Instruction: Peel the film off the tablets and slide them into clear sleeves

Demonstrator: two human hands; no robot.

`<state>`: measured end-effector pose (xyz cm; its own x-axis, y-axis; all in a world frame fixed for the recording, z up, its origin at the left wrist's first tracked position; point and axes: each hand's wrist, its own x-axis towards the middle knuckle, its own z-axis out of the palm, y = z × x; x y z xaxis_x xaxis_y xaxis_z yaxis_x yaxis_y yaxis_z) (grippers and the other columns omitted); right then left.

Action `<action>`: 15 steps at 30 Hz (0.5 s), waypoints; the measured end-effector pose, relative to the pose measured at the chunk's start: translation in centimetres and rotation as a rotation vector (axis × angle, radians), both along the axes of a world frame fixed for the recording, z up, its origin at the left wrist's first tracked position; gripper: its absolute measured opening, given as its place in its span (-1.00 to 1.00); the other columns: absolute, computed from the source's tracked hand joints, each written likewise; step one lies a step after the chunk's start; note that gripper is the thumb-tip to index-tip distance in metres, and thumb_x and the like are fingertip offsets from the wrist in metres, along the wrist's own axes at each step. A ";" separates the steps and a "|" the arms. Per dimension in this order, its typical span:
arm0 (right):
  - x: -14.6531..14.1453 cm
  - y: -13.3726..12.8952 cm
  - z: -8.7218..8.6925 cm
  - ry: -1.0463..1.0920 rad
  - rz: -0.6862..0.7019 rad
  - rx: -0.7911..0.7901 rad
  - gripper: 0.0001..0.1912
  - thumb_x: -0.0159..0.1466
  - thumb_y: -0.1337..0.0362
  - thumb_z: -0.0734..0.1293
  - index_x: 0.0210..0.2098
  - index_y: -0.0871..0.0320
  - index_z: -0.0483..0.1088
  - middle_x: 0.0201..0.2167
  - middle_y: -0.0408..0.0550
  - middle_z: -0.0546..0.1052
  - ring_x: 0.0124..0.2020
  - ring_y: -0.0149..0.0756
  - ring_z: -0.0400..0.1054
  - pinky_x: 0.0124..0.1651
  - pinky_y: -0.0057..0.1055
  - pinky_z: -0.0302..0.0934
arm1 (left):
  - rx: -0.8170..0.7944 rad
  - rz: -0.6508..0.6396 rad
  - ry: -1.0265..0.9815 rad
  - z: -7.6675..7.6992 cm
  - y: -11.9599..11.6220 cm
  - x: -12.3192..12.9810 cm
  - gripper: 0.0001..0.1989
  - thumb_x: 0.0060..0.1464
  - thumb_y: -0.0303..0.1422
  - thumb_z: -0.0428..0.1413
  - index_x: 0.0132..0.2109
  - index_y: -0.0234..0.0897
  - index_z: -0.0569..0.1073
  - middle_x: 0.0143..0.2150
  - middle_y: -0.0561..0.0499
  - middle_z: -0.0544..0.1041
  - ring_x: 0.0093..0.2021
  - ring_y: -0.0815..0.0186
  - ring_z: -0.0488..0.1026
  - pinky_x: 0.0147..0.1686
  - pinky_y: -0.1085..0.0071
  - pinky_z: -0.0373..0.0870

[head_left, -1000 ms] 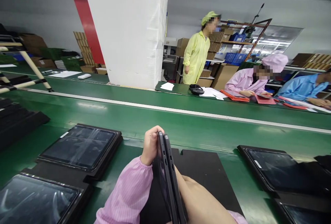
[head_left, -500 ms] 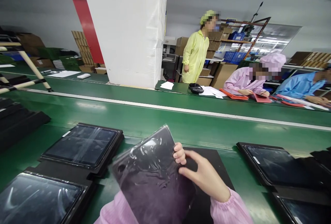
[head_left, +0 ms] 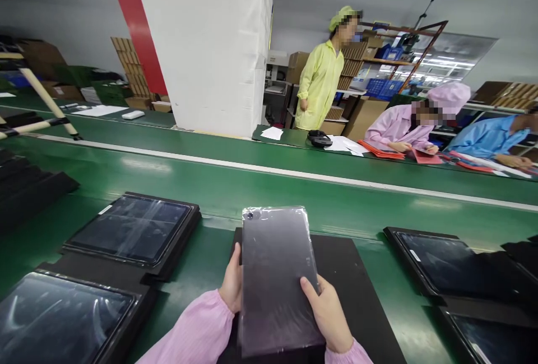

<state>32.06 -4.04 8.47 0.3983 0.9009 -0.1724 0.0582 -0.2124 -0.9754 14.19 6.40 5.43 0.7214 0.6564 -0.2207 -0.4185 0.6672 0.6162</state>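
Observation:
A tablet point(head_left: 275, 285) in clear plastic film is held upright before me, its grey back and corner camera facing me. My left hand point(head_left: 233, 280) grips its left edge, the fingers partly hidden behind it. On the right edge my right hand point(head_left: 325, 308) is closed, thumb lying over the back. Beneath the tablet a black board point(head_left: 357, 297) lies on the green work surface point(head_left: 202, 263). To the left, a film-covered tablet point(head_left: 132, 227) rests screen up in a black tray, with another tablet point(head_left: 63, 319) nearer me.
More tablets in black holders, one a dark tablet point(head_left: 445, 263), lie at right. Black pieces point(head_left: 33, 196) are stacked at far left. Across the line a person in yellow point(head_left: 321, 84) stands, and a person in pink point(head_left: 395, 123) sits by red covers point(head_left: 380, 150). A white pillar point(head_left: 205, 45) rises behind.
The tablet has turned from a slant to nearly upright, its camera corner now at top left. My left hand has shifted to the left edge, and my right hand has closed on the right edge.

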 end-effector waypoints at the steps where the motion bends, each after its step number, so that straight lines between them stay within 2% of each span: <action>1: 0.5 0.4 -0.3 -0.064 -0.036 0.053 -0.43 0.12 -0.18 0.41 -0.23 0.23 0.57 -0.21 0.16 0.65 -0.11 0.08 0.53 -0.04 -0.14 0.40 | -0.005 -0.032 -0.011 -0.4 0.1 0.0 -0.29 -0.13 0.19 0.22 -0.08 -0.38 0.58 -0.16 -0.25 0.64 -0.01 -0.12 0.54 0.02 0.03 0.42; 3: 1.3 1.0 -1.1 -0.156 -0.096 0.134 -0.48 0.11 -0.14 0.43 -0.26 0.22 0.57 -0.21 0.18 0.65 -0.13 0.06 0.53 -0.04 -0.15 0.41 | 0.020 -0.065 -0.002 -1.1 0.2 0.0 -0.37 -0.34 -0.12 0.45 -0.09 -0.34 0.58 -0.17 -0.21 0.65 -0.05 -0.09 0.56 0.00 0.08 0.42; 5: 1.6 1.5 -1.9 -0.185 -0.159 0.168 -0.47 0.12 -0.14 0.42 -0.21 0.22 0.55 -0.19 0.18 0.64 -0.13 0.03 0.54 -0.05 -0.15 0.42 | 0.068 -0.061 0.034 -1.5 0.3 -0.1 -0.38 -0.42 -0.38 0.48 -0.08 -0.32 0.57 -0.15 -0.18 0.66 -0.06 -0.05 0.57 -0.01 0.10 0.42; 8: 1.7 1.6 -2.8 -0.241 -0.280 0.206 -0.48 0.16 -0.11 0.39 -0.13 0.21 0.51 -0.15 0.17 0.61 -0.13 -0.03 0.53 -0.06 -0.17 0.42 | 0.116 -0.015 0.076 -1.4 0.2 -0.3 -0.41 -0.34 -0.40 0.45 -0.04 -0.29 0.55 -0.07 -0.16 0.64 -0.05 0.01 0.56 0.05 0.08 0.39; 12: 2.1 1.2 -2.7 -0.388 -0.377 0.250 -0.67 0.15 -0.01 0.44 -0.34 0.16 0.53 -0.29 0.06 0.57 -0.30 -0.15 0.46 -0.20 -0.23 0.36 | 0.126 0.037 0.110 -1.1 0.1 -0.5 -0.44 -0.33 -0.38 0.45 -0.07 -0.29 0.55 -0.11 -0.14 0.65 -0.04 0.00 0.55 0.08 0.04 0.37; 15: 1.9 0.8 -1.9 -0.676 -0.365 0.358 -0.81 0.20 0.13 0.44 -0.43 0.11 0.51 -0.40 -0.03 0.55 -0.34 -0.20 0.41 -0.19 -0.25 0.28 | 0.147 0.061 0.135 -1.3 0.1 -0.5 -0.40 -0.34 -0.36 0.46 -0.05 -0.30 0.54 -0.07 -0.16 0.64 -0.01 -0.03 0.53 0.10 0.02 0.35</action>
<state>33.95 -3.24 6.60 0.5896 0.6507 0.4786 0.6406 -0.0158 -0.7677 13.67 6.49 4.13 0.6495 0.7305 -0.2108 -0.3629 0.5415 0.7583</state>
